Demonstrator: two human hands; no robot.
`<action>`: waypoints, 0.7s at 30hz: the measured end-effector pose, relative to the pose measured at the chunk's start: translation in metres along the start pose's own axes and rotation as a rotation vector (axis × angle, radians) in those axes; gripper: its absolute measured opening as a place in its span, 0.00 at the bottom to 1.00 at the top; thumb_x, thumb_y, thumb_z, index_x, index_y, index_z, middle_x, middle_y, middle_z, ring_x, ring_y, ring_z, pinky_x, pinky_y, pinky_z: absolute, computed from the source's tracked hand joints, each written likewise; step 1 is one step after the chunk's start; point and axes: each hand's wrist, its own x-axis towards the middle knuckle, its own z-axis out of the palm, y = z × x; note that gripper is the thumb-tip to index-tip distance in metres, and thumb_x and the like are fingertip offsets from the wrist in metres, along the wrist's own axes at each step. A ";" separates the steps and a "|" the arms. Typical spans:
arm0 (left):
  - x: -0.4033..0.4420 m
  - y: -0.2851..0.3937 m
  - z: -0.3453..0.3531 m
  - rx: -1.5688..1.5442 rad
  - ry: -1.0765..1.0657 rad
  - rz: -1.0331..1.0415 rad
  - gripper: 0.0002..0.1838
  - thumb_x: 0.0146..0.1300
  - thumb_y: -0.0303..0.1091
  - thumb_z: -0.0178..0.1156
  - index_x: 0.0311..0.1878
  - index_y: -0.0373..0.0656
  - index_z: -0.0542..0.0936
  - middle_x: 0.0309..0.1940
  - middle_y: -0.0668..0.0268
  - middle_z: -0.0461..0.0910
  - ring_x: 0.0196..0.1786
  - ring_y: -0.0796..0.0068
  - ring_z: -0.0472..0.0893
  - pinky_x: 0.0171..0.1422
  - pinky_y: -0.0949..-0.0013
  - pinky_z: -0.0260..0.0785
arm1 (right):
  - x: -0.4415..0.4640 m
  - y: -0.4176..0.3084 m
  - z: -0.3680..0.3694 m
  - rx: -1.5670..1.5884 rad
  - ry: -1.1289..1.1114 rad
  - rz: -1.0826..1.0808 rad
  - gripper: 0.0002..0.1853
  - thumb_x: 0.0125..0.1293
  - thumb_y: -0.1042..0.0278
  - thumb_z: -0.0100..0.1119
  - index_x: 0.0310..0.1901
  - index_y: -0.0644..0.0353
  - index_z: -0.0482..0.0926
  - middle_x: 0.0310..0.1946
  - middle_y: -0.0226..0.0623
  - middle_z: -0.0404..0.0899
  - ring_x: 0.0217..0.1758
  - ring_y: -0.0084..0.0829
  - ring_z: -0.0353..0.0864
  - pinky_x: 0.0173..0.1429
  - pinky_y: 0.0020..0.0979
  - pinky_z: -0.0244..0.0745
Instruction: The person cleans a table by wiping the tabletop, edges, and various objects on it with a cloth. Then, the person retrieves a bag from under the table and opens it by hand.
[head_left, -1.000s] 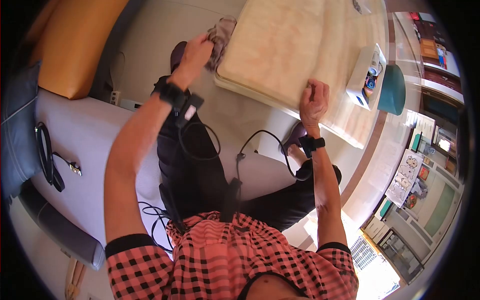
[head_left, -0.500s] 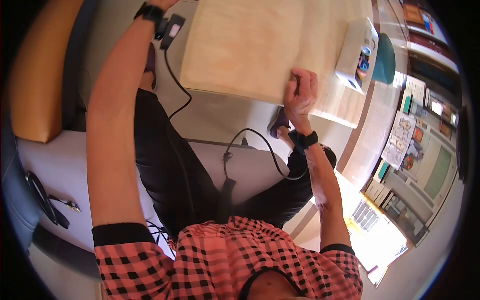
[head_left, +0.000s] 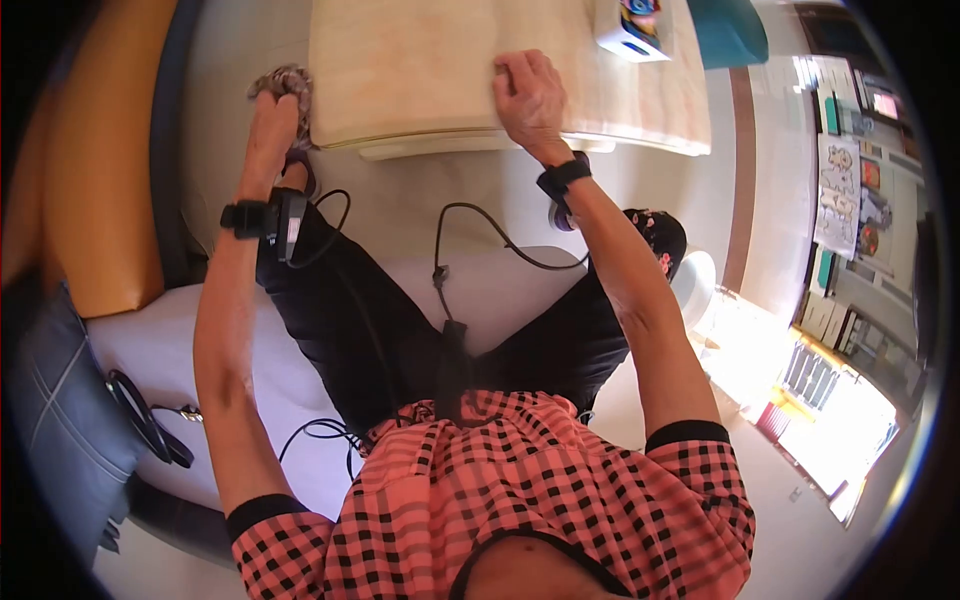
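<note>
Bunched in my left hand (head_left: 273, 125) is a patterned cloth (head_left: 293, 85), held just off the left edge of the pale wooden table (head_left: 420, 75). The fingers wrap round it, and part of the cloth hangs down beside the table. My right hand (head_left: 530, 97) rests on the tabletop near its front edge, fingers curled in, with nothing visible in them. Black bands with small devices circle both wrists, and a dark cable (head_left: 345, 215) loops by the left one.
Toward the back right of the table stands a white box (head_left: 612, 35) with colourful items inside, beside a teal object (head_left: 735, 35). Another black cable (head_left: 490, 215) crosses between my legs. An orange-tan padded panel (head_left: 125, 160) rises at left. A black coiled cord (head_left: 135, 415) lies on the seat.
My left hand has come back toward me and the cloth in it now shows. My right hand lies further left in view, still on the table. The view has shifted.
</note>
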 end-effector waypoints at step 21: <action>-0.132 0.038 0.046 -0.797 -0.058 -0.457 0.10 0.66 0.26 0.46 0.47 0.40 0.76 0.42 0.61 0.79 0.43 0.63 0.79 0.47 0.49 0.76 | -0.003 0.008 -0.006 0.101 0.140 0.018 0.06 0.50 0.71 0.61 0.32 0.52 0.77 0.32 0.30 0.75 0.38 0.34 0.75 0.43 0.37 0.69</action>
